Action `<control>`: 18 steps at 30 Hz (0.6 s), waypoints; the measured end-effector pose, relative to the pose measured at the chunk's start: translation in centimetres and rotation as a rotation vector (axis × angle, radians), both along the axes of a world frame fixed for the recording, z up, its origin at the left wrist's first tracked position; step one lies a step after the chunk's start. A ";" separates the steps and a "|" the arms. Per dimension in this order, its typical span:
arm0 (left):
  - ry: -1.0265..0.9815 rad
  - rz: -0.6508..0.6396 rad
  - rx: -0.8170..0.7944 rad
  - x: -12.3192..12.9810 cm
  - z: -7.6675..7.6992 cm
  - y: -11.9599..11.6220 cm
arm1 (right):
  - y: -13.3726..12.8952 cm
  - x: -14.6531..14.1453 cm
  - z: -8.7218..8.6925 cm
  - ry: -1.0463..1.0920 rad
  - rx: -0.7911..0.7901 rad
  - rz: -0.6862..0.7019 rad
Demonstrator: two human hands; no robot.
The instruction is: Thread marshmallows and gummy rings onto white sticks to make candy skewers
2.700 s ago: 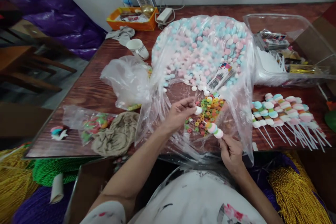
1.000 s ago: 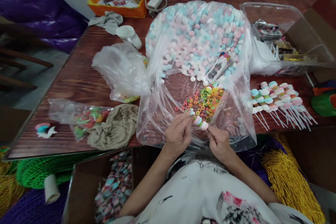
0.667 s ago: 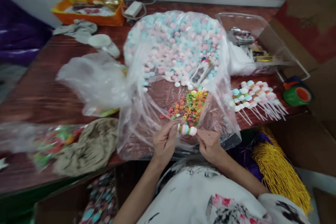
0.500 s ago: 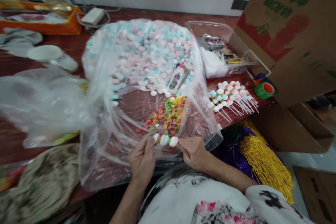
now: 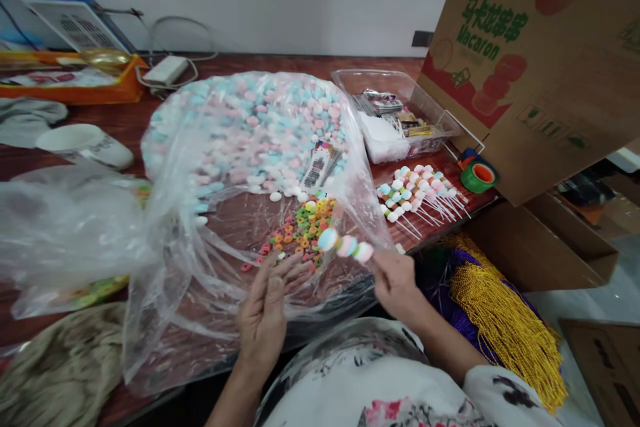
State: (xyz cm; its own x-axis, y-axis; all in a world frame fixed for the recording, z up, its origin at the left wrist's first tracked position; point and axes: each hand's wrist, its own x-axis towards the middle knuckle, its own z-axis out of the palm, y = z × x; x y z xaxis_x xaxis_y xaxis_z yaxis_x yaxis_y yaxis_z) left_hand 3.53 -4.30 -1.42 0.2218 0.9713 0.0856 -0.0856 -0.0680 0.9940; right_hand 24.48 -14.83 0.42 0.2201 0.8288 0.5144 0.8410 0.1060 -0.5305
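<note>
My right hand [image 5: 397, 280] is closed round the near end of a marshmallow skewer [image 5: 346, 246], threaded with pastel marshmallows and small coloured rings; its stick is mostly hidden in the fist. My left hand [image 5: 265, 307] holds nothing, its fingers apart over the plastic near the loose cereal rings [image 5: 305, 227]. Beyond them a big clear plastic bag [image 5: 200, 267] lies opened, heaped with pink, white and blue marshmallows [image 5: 250, 127]. Printed cards [image 5: 319, 165] rest on the heap. To the right, a pile of finished-looking skewers [image 5: 420, 190] lies with white sticks pointing toward me.
A clear plastic tub [image 5: 395, 113] with packets stands behind the skewer pile. Green tape [image 5: 479, 177] sits by a large carton [image 5: 500, 80] at right. Gold tassels [image 5: 500, 320] hang below the table edge. At left are a white cup [image 5: 75, 140], an orange tray [image 5: 127, 83] and brown cloth [image 5: 65, 360].
The left hand has let go of the skewer's far end and opened. My right hand has carried the skewer rightward, its far end now raised. The camera view has shifted slightly.
</note>
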 end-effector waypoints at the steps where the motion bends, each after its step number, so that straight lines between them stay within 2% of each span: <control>1: -0.021 0.021 0.001 -0.3 0.6 0.1 | -0.2 1.4 0.4 0.020 0.032 -0.066; 4: -0.025 0.135 0.011 -1.5 2.0 0.5 | 0.0 5.9 0.8 0.029 0.073 -0.273; 8: 0.038 0.229 0.011 -3.3 1.6 0.3 | 1.8 9.8 -1.3 -0.099 -0.088 -0.435; 10: 0.095 0.231 0.033 -4.0 0.9 -0.3 | 2.9 10.5 -2.5 -0.154 -0.181 -0.485; 13: 0.195 0.236 0.098 -4.7 0.1 -1.2 | 4.1 10.3 -3.7 -0.180 -0.225 -0.492; 18: 0.322 0.319 0.247 -6.4 -0.1 -1.6 | 3.0 9.6 -3.2 -0.251 -0.221 -0.492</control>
